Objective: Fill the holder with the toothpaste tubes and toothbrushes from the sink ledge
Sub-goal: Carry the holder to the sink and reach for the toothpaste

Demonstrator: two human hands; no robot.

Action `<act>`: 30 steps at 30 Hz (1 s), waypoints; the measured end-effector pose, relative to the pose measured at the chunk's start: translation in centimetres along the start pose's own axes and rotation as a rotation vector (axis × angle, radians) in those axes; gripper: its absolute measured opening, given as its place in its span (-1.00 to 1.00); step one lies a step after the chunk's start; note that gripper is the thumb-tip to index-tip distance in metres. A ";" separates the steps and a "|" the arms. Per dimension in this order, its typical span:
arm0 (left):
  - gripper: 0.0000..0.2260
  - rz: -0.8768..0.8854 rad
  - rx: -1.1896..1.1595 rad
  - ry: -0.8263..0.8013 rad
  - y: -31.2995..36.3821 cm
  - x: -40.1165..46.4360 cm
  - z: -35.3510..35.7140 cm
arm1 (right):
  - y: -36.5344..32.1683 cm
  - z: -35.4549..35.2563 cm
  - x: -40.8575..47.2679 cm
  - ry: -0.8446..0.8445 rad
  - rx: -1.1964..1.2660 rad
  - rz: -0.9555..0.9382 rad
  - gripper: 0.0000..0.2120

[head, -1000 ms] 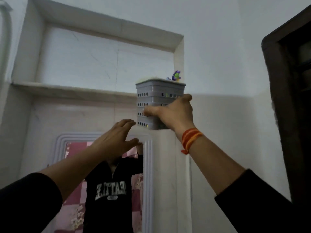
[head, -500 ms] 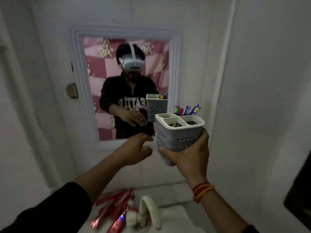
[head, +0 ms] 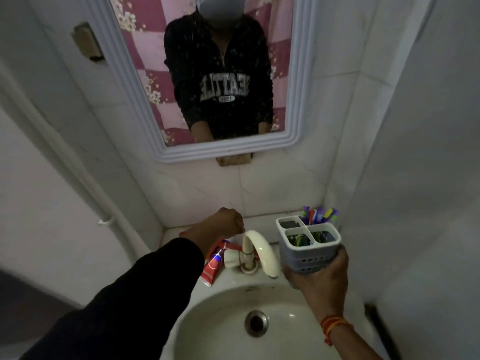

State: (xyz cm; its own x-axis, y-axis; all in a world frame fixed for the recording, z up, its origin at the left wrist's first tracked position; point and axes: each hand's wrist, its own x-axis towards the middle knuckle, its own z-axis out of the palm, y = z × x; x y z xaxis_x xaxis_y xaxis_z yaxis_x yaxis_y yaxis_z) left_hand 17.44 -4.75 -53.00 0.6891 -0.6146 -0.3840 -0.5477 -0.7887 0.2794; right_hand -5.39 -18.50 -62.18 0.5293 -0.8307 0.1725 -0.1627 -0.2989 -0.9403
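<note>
My right hand (head: 320, 278) grips a grey perforated holder (head: 307, 257) from below, holding it upright just right of the tap, above the sink's rim. It has several compartments. Colourful toothbrushes (head: 320, 215) stick out of its back right one, and dark items lie in the two front ones. Red toothpaste tubes (head: 213, 266) lie on the sink ledge left of and behind the tap. My left hand (head: 226, 224) is curled over the tubes at the back of the ledge. Its fingers point down and are hidden, so a grip cannot be seen.
A cream tap (head: 258, 252) stands between my hands at the back of the white basin (head: 220, 323). A framed mirror (head: 298, 100) hangs on the tiled wall above, showing a person in a black sweatshirt. A white pipe (head: 85, 188) runs down the left wall. The right wall is close.
The view dropped from the high shelf to the sink. My right hand brought the holder down beside the tap. My left hand reached forward onto the tubes on the ledge.
</note>
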 end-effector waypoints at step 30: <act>-0.61 -0.243 -0.033 -0.078 -2.0 2.6 0.6 | 6.7 1.8 -0.1 -0.167 0.029 -0.008 0.11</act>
State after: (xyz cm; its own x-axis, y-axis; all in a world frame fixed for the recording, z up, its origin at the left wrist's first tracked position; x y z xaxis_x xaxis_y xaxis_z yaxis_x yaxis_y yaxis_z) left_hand 20.03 -4.81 -55.11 0.7591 -0.4048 -0.5099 -0.3541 -0.9139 0.1985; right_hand -5.04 -19.52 -69.00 0.6620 -0.7380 0.1306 -0.1355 -0.2892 -0.9476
